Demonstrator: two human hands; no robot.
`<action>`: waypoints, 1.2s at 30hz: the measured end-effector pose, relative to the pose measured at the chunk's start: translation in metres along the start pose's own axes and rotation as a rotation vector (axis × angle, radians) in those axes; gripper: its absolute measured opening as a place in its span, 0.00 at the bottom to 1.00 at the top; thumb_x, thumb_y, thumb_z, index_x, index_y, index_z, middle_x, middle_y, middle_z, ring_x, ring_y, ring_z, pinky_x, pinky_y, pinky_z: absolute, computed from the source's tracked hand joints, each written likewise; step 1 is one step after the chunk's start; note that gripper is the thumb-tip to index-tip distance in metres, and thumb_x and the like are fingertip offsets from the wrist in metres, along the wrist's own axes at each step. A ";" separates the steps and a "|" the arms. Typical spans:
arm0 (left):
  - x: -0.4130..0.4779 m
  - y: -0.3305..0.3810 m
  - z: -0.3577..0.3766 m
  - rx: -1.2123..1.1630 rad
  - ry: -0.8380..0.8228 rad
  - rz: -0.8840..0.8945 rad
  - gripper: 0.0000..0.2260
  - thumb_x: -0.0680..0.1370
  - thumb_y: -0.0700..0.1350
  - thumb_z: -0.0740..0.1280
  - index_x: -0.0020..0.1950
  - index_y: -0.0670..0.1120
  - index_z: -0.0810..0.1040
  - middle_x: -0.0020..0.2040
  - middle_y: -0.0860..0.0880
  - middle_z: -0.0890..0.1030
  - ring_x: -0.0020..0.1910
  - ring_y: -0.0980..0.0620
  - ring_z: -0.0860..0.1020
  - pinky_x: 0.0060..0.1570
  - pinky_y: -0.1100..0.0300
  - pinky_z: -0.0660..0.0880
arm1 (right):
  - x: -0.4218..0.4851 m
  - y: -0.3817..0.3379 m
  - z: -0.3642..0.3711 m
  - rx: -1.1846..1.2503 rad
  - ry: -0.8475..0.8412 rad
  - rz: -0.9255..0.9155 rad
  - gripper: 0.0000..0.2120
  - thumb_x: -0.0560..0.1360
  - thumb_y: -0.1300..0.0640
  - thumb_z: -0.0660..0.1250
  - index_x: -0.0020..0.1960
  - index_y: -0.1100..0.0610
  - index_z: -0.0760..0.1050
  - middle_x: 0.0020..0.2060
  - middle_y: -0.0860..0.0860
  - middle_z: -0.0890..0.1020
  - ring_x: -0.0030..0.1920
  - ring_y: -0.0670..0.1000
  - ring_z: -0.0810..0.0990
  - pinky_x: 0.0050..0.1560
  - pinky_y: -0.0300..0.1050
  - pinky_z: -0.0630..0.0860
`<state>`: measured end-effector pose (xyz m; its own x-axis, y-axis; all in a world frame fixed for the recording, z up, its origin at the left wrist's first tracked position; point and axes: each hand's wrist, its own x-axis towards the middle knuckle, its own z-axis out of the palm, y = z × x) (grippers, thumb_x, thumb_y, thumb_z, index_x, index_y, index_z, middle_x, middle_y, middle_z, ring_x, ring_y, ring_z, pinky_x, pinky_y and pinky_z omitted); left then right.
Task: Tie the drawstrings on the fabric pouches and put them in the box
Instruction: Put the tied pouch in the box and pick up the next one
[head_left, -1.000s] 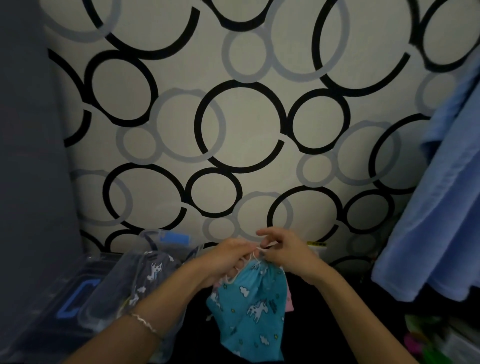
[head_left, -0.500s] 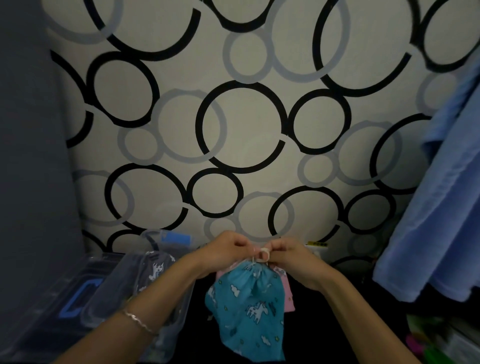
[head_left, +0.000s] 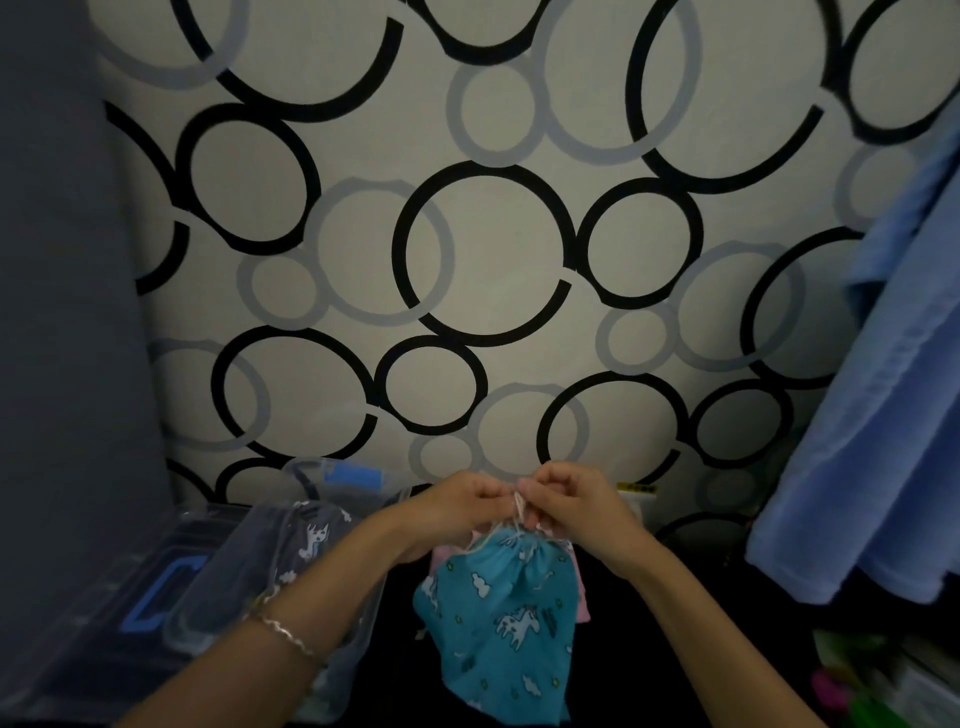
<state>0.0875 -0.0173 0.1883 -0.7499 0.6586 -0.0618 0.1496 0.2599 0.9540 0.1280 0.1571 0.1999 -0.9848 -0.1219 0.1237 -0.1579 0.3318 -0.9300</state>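
Pinching the drawstring at its gathered neck, left hand and right hand hold the teal pouch hanging lengthwise below them; the clear box lies nearer the left hand.

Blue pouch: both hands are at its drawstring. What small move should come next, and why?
Probably pull the cord ends apart to cinch the knot. The left hand and right hand both pinch the drawstring just above the blue pouch, whose mouth is already gathered, yet the cord looks loose. The box waits at left.
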 end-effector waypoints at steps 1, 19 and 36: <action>-0.001 0.000 0.001 -0.040 -0.016 -0.005 0.10 0.81 0.50 0.62 0.45 0.48 0.78 0.33 0.57 0.79 0.28 0.63 0.74 0.29 0.71 0.68 | -0.001 0.000 0.001 -0.022 -0.011 -0.018 0.06 0.78 0.60 0.66 0.45 0.57 0.81 0.32 0.53 0.82 0.30 0.46 0.77 0.32 0.35 0.73; -0.003 0.000 -0.005 -0.042 0.085 -0.015 0.10 0.80 0.47 0.64 0.54 0.44 0.82 0.34 0.58 0.82 0.30 0.66 0.77 0.30 0.73 0.71 | -0.002 -0.004 0.012 0.356 0.238 0.037 0.10 0.74 0.54 0.64 0.41 0.62 0.74 0.38 0.55 0.73 0.39 0.51 0.74 0.40 0.40 0.76; 0.004 -0.019 -0.011 0.053 0.161 0.064 0.10 0.81 0.42 0.63 0.42 0.46 0.81 0.29 0.60 0.79 0.31 0.67 0.75 0.37 0.72 0.70 | -0.005 -0.003 -0.040 0.954 -0.001 0.002 0.12 0.82 0.56 0.56 0.50 0.58 0.78 0.25 0.47 0.64 0.24 0.44 0.62 0.24 0.35 0.63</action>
<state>0.0746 -0.0279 0.1730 -0.8306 0.5546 0.0509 0.2314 0.2606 0.9373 0.1303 0.1944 0.2155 -0.9848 -0.1233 0.1223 -0.0303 -0.5713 -0.8202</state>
